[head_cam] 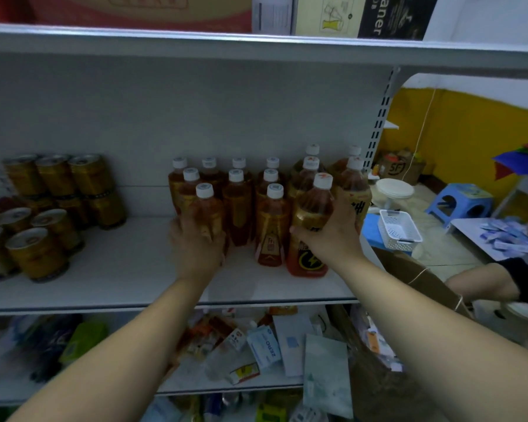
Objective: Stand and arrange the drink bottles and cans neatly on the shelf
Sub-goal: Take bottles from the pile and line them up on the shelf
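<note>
Amber bottles (237, 208) stand in rows on the white shelf (119, 269); my left hand (195, 242) grips the front-left small bottle (206, 205), my right hand (333, 231) wraps the tall lightning-label bottle (313, 208) beside them. Gold cans (37, 251) sit well apart, leftward

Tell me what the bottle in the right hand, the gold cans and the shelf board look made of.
The bottle gripped by the right hand: likely clear glossy plastic; amber drink shows through. The gold cans: metal, probably aluminium; shiny silvery lids. The shelf board: seemingly white-painted metal, smooth matte face, thin folded edge.
</note>
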Tool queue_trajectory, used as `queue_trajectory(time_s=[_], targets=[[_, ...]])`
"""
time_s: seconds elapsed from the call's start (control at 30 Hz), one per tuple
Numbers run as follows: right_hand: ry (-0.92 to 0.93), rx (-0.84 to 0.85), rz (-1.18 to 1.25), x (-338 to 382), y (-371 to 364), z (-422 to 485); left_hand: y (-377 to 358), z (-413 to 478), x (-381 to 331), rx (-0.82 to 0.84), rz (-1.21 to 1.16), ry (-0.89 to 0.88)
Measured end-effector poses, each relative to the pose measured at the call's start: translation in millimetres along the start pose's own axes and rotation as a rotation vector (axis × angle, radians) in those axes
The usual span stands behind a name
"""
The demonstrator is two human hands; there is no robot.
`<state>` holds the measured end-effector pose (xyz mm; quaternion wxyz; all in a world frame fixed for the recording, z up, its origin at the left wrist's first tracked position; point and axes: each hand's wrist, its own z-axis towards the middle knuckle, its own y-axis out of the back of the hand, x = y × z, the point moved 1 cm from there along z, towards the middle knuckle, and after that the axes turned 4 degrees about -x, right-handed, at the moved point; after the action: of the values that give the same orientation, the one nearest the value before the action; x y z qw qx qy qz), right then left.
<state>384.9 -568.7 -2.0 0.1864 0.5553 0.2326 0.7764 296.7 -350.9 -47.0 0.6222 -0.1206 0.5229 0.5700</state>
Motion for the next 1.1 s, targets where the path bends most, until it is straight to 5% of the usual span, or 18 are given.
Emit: queue_trajectory(time_s=[0.17, 0.63, 0.9, 1.1], targets=[[-0.068, 0.007, -0.09, 12, -5, 2, 1, 22, 16, 0.374, -0.225, 0.167], [-0.042, 0.065, -0.136, 7, -3, 1, -27, -8, 1, 0.543, -0.186, 0.085], [-0.042, 0.093, -0.163, 5, -2, 4, -31, 3, 9, 0.492, -0.093, 0.048], [-0.015, 0.041, -0.101, 22, 17, 8, 11, 16, -13, 0.702, -0.015, 0.049]])
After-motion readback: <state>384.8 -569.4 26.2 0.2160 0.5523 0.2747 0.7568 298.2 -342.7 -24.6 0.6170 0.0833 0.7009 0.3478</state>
